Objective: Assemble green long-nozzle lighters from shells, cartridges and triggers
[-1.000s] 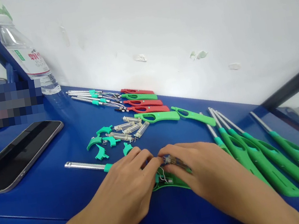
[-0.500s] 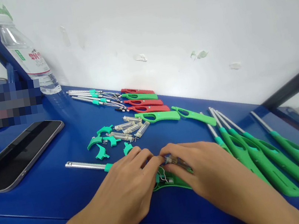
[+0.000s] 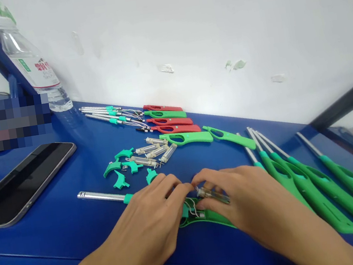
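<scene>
My left hand [image 3: 150, 225] is closed over the front of a green lighter shell half [image 3: 217, 218] lying open side up on the table. A silver lighter tube [image 3: 101, 196] with a teal collar runs out to its left. White wires [image 3: 191, 207] and a small black part show inside the shell. In my right hand [image 3: 250, 203] a clear fuel tank [image 3: 214, 195] is pinched between thumb and fingers, just above the shell. The tank's valve end points at my left fingertips; whether they touch it I cannot tell.
Several teal triggers [image 3: 120, 179] and clear tanks [image 3: 142, 160] lie beyond my hands. Red and green shell halves [image 3: 176, 128] and wired tubes [image 3: 104, 116] are near the wall. Green lighters [image 3: 318, 191] lie right; a phone [image 3: 27, 181] and water bottle [image 3: 32, 65] stand left.
My right hand has shifted slightly right with the fuel tank, and more of the tank and the shell's inside shows. My left hand has hardly moved.
</scene>
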{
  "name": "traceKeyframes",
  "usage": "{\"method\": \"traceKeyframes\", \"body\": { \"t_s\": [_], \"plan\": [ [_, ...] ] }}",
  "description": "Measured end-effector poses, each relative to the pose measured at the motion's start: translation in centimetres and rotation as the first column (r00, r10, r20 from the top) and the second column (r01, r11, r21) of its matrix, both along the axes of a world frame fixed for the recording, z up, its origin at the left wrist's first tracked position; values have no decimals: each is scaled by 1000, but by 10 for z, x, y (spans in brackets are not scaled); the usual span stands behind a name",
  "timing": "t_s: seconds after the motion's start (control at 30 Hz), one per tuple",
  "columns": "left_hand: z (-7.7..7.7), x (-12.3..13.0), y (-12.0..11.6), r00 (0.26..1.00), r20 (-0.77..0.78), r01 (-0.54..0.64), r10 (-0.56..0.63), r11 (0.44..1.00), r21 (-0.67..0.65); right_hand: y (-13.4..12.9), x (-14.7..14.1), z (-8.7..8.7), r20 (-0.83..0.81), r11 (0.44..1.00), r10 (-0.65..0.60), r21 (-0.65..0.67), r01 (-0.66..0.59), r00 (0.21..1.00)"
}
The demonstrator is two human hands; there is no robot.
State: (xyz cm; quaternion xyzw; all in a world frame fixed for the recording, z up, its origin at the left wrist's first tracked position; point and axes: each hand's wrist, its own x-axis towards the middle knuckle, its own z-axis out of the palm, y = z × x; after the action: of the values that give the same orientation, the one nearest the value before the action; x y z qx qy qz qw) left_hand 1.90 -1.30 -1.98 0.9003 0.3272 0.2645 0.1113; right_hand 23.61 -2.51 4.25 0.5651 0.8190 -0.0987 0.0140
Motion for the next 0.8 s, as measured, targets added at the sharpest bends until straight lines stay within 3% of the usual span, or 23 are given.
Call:
{"method": "traceKeyframes", "body": {
  "t_s": [0.8],
  "plan": [
    [0,1,-1,1000,22,6,-8,999,54,1,1,-4,-27,1000,10,30,-9,1000]
  ]
}}
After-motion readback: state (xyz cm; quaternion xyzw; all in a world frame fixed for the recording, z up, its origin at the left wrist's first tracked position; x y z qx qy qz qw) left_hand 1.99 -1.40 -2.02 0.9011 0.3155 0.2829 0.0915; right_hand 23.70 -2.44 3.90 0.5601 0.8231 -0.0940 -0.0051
